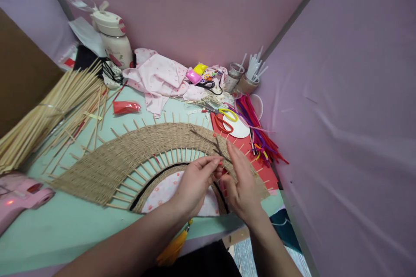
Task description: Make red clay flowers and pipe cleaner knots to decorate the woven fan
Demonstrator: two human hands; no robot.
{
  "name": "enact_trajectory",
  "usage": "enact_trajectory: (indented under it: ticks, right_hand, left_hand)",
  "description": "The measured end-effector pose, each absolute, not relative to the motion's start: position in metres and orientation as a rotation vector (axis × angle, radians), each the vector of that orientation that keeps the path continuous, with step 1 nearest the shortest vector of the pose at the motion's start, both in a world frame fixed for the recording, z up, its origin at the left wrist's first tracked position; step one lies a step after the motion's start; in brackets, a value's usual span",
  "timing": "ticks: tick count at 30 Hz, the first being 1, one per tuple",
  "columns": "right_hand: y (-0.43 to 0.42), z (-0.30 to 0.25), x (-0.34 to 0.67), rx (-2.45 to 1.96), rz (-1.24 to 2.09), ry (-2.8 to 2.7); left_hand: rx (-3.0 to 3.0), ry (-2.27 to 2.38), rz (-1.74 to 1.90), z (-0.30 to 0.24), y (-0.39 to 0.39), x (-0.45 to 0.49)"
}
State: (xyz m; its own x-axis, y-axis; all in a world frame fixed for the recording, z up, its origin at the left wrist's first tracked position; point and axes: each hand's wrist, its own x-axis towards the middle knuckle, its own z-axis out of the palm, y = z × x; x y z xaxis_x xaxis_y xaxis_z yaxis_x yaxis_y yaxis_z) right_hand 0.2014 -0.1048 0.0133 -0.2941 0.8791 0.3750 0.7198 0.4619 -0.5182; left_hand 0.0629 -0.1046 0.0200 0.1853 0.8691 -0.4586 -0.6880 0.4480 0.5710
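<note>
A tan, half-round fan of woven cord on pale wooden sticks [146, 145] is laid flat on the mint-green surface [78, 220]. Its weaving and white, pink-patterned fabric centre [162, 192] appear finished, while decoration of the dark brown, branched strip [204, 138] seems barely begun (one red dot [215, 135] is visible). What looks like a small red piece [220, 163] is pinched between the left hand's [197, 181] closed fingertips; the right hand [242, 181] is held open, nothing visibly gripped. Beyond, yellow-and-orange-handled scissors [229, 114] are left lying.

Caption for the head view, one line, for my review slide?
Left hand and right hand close together over a woven fan-shaped piece, scissors beyond.
</note>
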Motion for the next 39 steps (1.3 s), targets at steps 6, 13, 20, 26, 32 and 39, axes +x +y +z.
enact_trajectory:
  ticks: [6, 13, 20, 26, 32, 39]
  right_hand:
    - [-0.105, -0.002, 0.189, -1.318, 0.268, -2.205]
    - [-0.126, -0.003, 0.19, -1.111, 0.272, -2.542]
    - [-0.12, 0.01, 0.184, -1.214, 0.195, -2.486]
    - [-0.126, 0.009, 0.185, -1.117, 0.212, -2.616]
    - [-0.124, 0.017, 0.18, -1.171, 0.23, -2.581]
    - [-0.12, 0.009, 0.189, -1.199, 0.165, -2.587]
  left_hand:
    - [0.349, 0.569, 0.951, 0.032, -0.127, 0.072]
    - [0.141, 0.444, 0.974, 0.03, -0.105, 0.048]
    - [0.248, 0.25, 0.815, 0.018, -0.113, 0.056]
    - [0.214, 0.383, 0.932, 0.021, -0.102, 0.034]
    - [0.249, 0.277, 0.791, 0.015, -0.108, 0.048]
    - [0.241, 0.338, 0.864, 0.021, -0.101, 0.032]
